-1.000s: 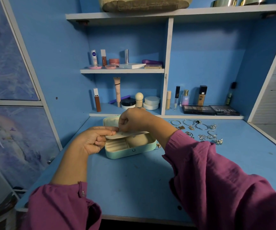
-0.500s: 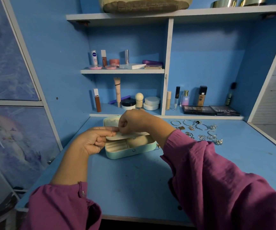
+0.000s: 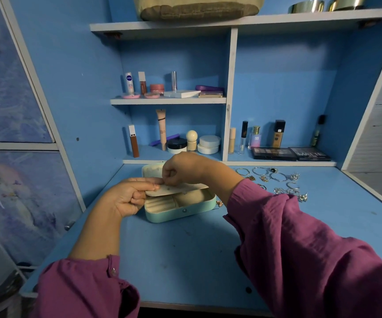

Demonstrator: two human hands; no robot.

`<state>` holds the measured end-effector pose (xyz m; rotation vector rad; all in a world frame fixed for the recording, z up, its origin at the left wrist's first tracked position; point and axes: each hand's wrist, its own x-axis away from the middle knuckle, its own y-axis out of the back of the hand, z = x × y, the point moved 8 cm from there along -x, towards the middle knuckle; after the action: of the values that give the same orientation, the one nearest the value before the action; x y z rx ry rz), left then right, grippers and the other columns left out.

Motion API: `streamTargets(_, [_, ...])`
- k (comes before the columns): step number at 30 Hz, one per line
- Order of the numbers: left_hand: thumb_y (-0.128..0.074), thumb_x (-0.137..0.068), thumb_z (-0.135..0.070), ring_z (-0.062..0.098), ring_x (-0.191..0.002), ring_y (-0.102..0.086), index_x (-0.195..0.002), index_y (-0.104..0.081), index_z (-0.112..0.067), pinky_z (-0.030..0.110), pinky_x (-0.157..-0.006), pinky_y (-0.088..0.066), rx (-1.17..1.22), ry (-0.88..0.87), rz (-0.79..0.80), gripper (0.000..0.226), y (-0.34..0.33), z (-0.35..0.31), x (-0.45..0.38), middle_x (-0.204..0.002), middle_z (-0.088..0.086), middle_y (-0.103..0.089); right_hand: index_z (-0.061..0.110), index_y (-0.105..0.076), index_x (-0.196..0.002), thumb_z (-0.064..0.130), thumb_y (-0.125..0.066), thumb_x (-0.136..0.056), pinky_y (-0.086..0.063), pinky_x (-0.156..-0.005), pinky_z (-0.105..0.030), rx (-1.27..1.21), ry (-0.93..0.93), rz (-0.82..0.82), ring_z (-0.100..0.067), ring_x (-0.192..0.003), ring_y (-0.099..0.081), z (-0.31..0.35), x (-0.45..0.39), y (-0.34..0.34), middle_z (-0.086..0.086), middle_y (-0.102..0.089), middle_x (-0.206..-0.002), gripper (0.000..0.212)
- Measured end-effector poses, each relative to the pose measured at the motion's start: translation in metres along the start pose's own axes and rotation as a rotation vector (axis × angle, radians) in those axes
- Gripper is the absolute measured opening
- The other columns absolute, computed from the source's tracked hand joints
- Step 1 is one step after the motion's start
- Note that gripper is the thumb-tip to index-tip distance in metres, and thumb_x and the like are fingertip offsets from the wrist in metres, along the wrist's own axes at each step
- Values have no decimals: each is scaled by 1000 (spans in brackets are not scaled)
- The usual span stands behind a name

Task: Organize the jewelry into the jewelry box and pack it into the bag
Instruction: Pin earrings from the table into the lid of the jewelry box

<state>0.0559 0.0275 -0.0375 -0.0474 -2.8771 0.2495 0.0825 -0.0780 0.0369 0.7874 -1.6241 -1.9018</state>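
Observation:
A mint-green jewelry box (image 3: 180, 211) lies open on the blue desk (image 3: 185, 253), its cream lid (image 3: 151, 173) tipped back. My left hand (image 3: 128, 198) holds the left end of a cream earring panel (image 3: 176, 190) above the box's compartments. My right hand (image 3: 183, 168) hovers over the panel with fingertips pinched on something small at its surface; what it is I cannot make out. Loose jewelry (image 3: 277, 182), bangles, rings and earrings, lies spread to the right of the box. A beige bag (image 3: 196, 8) sits on the top shelf.
Cosmetics fill the shelves behind: tubes and jars (image 3: 180, 143) in the left cubby, bottles and two dark palettes (image 3: 291, 153) in the right. A small earring (image 3: 219, 203) lies by the box's right end. Metal bowls (image 3: 325, 4) stand top right.
My right hand's fingertips have shifted a little over the panel. The left hand and the box have stayed in place.

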Motion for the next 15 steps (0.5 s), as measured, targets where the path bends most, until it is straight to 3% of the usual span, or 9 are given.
streamTargets(4, [-46, -89, 12, 1, -24, -24, -97, -64, -3, 7, -27, -15, 4, -4, 2, 24, 1, 1, 0, -45, -7, -51, 23, -67, -91, 23, -57, -89, -28, -72, -25, 35, 1, -13, -12, -81, -48, 3, -1, 1, 9, -57, -84, 10])
streamTargets(10, [-47, -89, 12, 1, -24, -24, -97, -65, -3, 7, -28, -16, 8, -12, 5, 25, 2, 1, -2, -46, -7, -48, 22, -69, -92, 26, -56, -89, -30, -78, -29, -10, -21, -123, -11, -81, -47, -2, 4, -2, 7, -63, -87, 14])
streamTargets(15, [-48, -89, 9, 0, -26, -25, -97, -65, -1, 7, -28, -18, 22, -27, 13, 22, 3, 0, -4, -51, -6, -50, 22, -72, -90, 25, -61, -87, -47, -83, -34, -208, -75, -215, -10, -84, -55, -18, 18, 3, 9, -69, -93, 11])
